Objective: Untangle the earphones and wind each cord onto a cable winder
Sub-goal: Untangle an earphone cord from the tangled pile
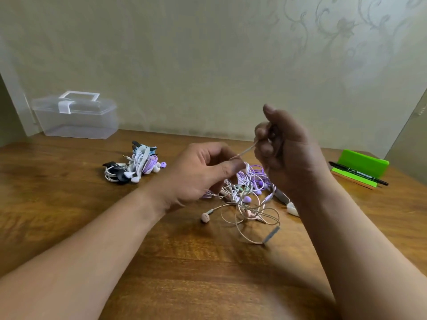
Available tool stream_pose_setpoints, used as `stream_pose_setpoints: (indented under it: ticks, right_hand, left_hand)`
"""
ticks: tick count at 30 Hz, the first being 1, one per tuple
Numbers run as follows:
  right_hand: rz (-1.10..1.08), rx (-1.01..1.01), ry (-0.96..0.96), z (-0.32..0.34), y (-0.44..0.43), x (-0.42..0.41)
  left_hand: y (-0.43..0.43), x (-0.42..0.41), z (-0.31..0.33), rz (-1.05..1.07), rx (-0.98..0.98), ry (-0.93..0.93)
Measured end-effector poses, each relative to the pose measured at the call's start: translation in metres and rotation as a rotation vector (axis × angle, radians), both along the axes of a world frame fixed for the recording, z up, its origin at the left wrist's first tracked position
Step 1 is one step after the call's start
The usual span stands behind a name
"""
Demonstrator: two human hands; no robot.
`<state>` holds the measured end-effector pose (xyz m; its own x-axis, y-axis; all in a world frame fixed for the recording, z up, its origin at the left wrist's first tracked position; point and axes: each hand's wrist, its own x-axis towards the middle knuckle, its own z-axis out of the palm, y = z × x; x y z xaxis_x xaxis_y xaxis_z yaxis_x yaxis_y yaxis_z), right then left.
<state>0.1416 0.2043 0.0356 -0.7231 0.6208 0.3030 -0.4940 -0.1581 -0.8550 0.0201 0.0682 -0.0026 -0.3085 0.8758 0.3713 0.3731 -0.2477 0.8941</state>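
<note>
A tangle of purple, white and pink earphone cords (pixel 248 192) lies on the wooden table (pixel 184 262) under my hands. My left hand (pixel 196 174) pinches a pale pink cord (pixel 245 152) between thumb and forefinger. That cord runs taut up to my right hand (pixel 284 148), which is raised with its fingers curled round the cord's other part. A pink earbud (pixel 205 217) and a grey inline remote (pixel 270 234) hang off loose pink loops at the front of the tangle. A pile of wound earphones on winders (pixel 134 165) sits to the left.
A clear plastic box with a white handle (pixel 76 116) stands at the back left against the wall. A green holder (pixel 362 163) with a black marker (pixel 358 173) sits at the right edge. A white earbud (pixel 292 209) lies by my right wrist.
</note>
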Motion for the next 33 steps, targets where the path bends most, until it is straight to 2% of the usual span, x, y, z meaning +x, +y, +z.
stream_pose_setpoints:
  ticks: [3,6,8,10,12,14,15,17,18,20,22,25,28,29,31,33]
  right_hand:
    - [-0.012,-0.076,0.048,0.004,0.001,0.004]
    - [-0.014,-0.184,0.115,0.009,0.005,0.010]
    - [-0.027,-0.218,0.122,0.009,0.010,0.011]
    - [-0.114,-0.171,0.021,0.006,0.016,0.009]
    - [-0.235,-0.006,-0.178,-0.001,0.022,0.007]
    - [-0.341,0.289,-0.467,-0.009,0.024,0.007]
    - [-0.381,0.461,-0.622,-0.013,0.023,0.006]
    - [-0.439,0.748,-0.838,-0.019,0.019,0.004]
    - [-0.466,0.823,-0.849,-0.020,0.016,0.002]
    - [-0.471,0.857,-0.726,-0.019,0.009,0.000]
    - [-0.315,0.802,-0.564,-0.016,0.000,-0.001]
    - [-0.023,0.628,-0.486,-0.013,-0.009,0.000]
    - [-0.057,0.547,-0.393,-0.011,-0.005,-0.001]
    - [-0.092,0.452,-0.328,-0.009,-0.002,-0.002]
    - [-0.103,0.118,-0.150,-0.001,0.006,0.000]
    - [-0.005,-0.191,0.043,0.006,0.013,0.006]
  left_hand:
    - [0.002,-0.008,-0.004,0.035,-0.105,0.011]
    - [0.002,-0.018,-0.008,0.060,-0.244,0.165]
    - [0.002,-0.021,-0.009,0.086,-0.232,0.243]
    - [0.000,-0.021,-0.005,0.079,-0.111,0.144]
    - [-0.002,-0.023,0.001,0.015,0.025,-0.111]
    - [-0.005,-0.025,0.006,-0.053,0.109,-0.318]
    - [-0.006,-0.025,0.008,-0.061,0.114,-0.354]
    - [-0.005,-0.026,0.007,-0.028,0.081,-0.292]
    - [-0.004,-0.026,0.006,-0.006,0.060,-0.237]
    - [-0.002,-0.024,0.005,0.011,0.026,-0.167]
    - [-0.002,-0.023,0.004,0.031,0.015,-0.128]
    - [-0.002,-0.021,0.004,0.045,0.016,-0.083]
    - [-0.005,-0.024,0.008,-0.027,-0.008,-0.216]
    - [-0.007,-0.026,0.009,-0.067,-0.018,-0.270]
    - [-0.009,-0.029,0.009,-0.152,-0.023,-0.339]
    - [-0.012,-0.031,0.009,-0.208,-0.019,-0.370]
